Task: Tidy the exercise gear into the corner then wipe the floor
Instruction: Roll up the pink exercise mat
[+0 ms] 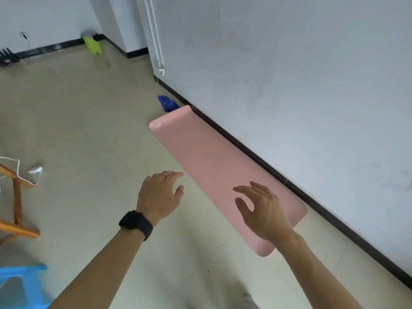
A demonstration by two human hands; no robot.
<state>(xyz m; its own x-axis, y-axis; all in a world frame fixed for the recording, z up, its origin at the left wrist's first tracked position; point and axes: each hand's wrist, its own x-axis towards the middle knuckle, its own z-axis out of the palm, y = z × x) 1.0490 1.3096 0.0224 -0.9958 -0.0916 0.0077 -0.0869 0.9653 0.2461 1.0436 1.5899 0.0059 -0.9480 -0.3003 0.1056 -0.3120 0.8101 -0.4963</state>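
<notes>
Facing the pink mat [211, 170], flat on the floor [89, 130] along the wall [289, 74], long axis from lower right toward frame centre. Right hand [260, 210] above its near end, left hand [159, 195] just beside its left edge; both empty, fingers loosely spread.

A wooden frame [16, 197] and blue stool [20, 284] stand at left; 2 white pipes [153, 30] climb the wall [289, 63].

I see a plain pink mat [214, 170], a deep blue cloth [167, 103] above it, a yellow-green box [92, 44] upper left, a light-blue stool [20, 284] lower left.
</notes>
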